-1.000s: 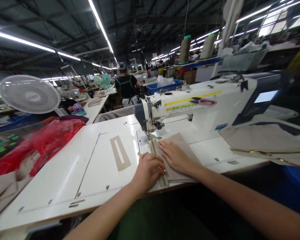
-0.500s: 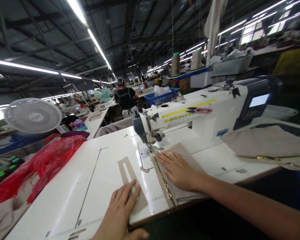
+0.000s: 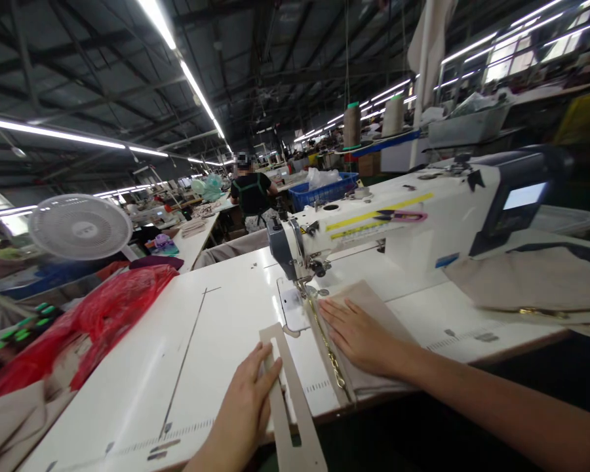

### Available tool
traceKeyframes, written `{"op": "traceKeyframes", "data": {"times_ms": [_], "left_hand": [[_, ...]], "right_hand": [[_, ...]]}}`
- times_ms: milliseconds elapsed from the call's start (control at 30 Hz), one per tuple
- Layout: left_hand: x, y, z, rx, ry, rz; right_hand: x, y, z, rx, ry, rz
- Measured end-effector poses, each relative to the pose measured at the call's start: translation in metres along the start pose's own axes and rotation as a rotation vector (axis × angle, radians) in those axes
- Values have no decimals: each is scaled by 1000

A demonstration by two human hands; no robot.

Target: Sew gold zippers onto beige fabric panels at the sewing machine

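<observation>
At the front edge of the white sewing table [image 3: 128, 367]: two hands, both the wearer's own. Left hand [image 3: 243, 406]: partly closed, gripping one slotted beige template [image 3: 295, 419] by its long strip, with the template angled across the table's front edge and its lower end past that edge. Right hand [image 3: 361, 337]: open and flat, palm down on one folded beige fabric panel [image 3: 378, 305]. Panel position: on the table, just below the presser foot [image 3: 305, 288], with one gold chain-style zipper [image 3: 330, 357] along its left side, running up to the foot. Template and panel: near each other, not touching, with bare table between.

Beyond the hands: one industrial sewing machine [image 3: 373, 242], with one pair of pink-handled snips [image 3: 400, 215] lying on its arm and one lit screen [image 3: 518, 196] at its far end. To the right, one draped beige fabric piece [image 3: 526, 282] with gold trim. To the left, one red plastic bag [image 3: 93, 328] and one white fan [image 3: 81, 226]. Farther off: one blue crate [image 3: 322, 190], two thread cones [image 3: 353, 126] [image 3: 393, 115], and one co-worker in a dark top [image 3: 253, 193].
</observation>
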State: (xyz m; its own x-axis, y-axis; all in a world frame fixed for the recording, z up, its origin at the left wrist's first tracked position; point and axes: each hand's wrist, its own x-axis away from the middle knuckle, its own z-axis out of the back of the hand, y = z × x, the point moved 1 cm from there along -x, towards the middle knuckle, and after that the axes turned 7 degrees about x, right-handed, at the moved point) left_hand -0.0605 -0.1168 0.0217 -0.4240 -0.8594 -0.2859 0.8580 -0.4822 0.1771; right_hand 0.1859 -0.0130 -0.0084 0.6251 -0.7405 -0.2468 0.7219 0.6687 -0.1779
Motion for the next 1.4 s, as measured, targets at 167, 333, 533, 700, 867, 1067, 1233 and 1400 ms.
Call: {"op": "traceKeyframes", "data": {"times_ms": [167,333,533,700,867,1067,1233,1400], "left_hand": [[-25,-14,8,93,29,123],[-66,5,-8,111,191,27],[-106,27,-39,5,-13,1],[-105,17,-47,7,73,-71],[-105,14,-49,-39,132,-120],[-107,12,-47,-54,95,-126],[-105,2,-48,-117,113,-211],[-107,-5,-48,-162,88,-251]], "right_hand": [[3,-2,3,3,-56,6],[3,-5,7,33,-46,7],[4,-6,10,9,-7,17],[4,-5,9,29,33,17],[3,-5,7,22,64,8],[1,-4,11,-22,72,21],[-2,-2,19,-96,24,20],[-4,3,26,-162,-40,-12]]}}
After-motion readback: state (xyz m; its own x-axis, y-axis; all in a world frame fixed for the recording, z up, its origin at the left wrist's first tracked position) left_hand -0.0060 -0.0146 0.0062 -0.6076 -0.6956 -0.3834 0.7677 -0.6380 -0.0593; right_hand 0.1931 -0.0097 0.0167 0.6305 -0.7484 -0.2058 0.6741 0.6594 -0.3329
